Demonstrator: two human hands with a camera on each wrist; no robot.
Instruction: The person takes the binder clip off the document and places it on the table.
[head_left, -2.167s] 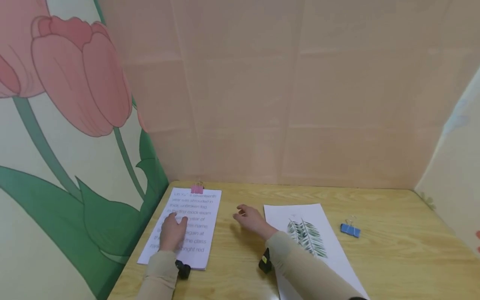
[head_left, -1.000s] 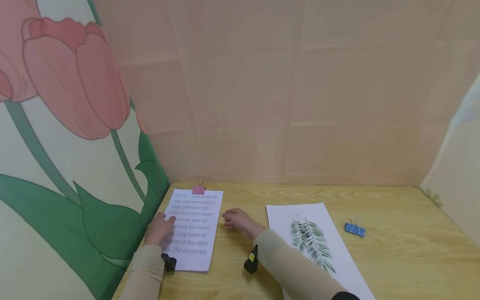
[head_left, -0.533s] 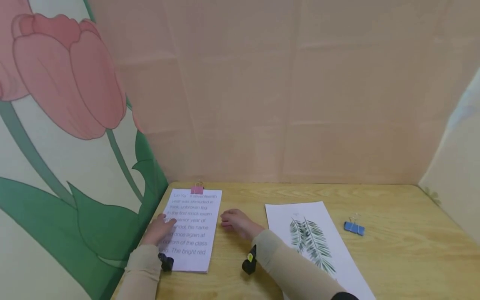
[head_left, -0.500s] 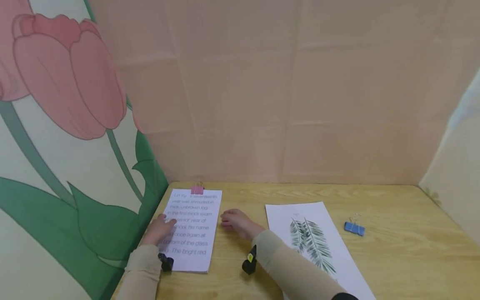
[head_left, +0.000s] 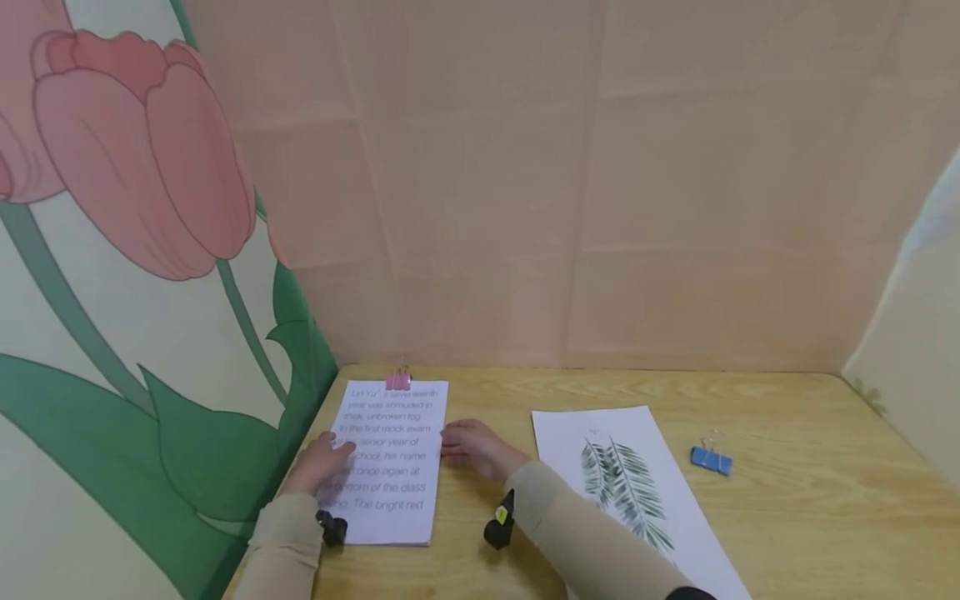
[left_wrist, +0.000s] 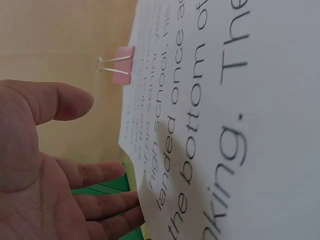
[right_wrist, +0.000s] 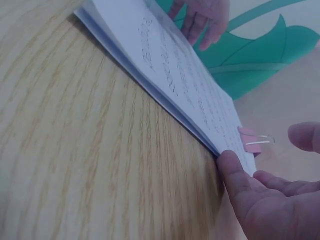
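A stack of printed pages (head_left: 393, 479) lies at the table's left, with a pink binder clip (head_left: 398, 382) on its far edge. My left hand (head_left: 322, 463) rests at the stack's left edge, its straight fingers touching the paper's side (left_wrist: 107, 207). My right hand (head_left: 467, 444) lies against the stack's right edge, and its fingers (right_wrist: 234, 175) press the side of the pages (right_wrist: 165, 75). The right wrist view shows the clip (right_wrist: 253, 143) just beyond that finger and the left hand (right_wrist: 202, 15) across the stack. Neither hand holds anything.
A loose sheet with a leaf print (head_left: 622, 479) lies to the right on the wooden table (head_left: 787, 517), and a blue binder clip (head_left: 710, 459) beyond it. A tulip-patterned panel (head_left: 150, 333) walls the left side; a peach wall (head_left: 600, 208) closes the back.
My left hand slid off the top of the page to its left edge. My right hand moved left up to the stack's right edge. The stack shifted slightly to the right.
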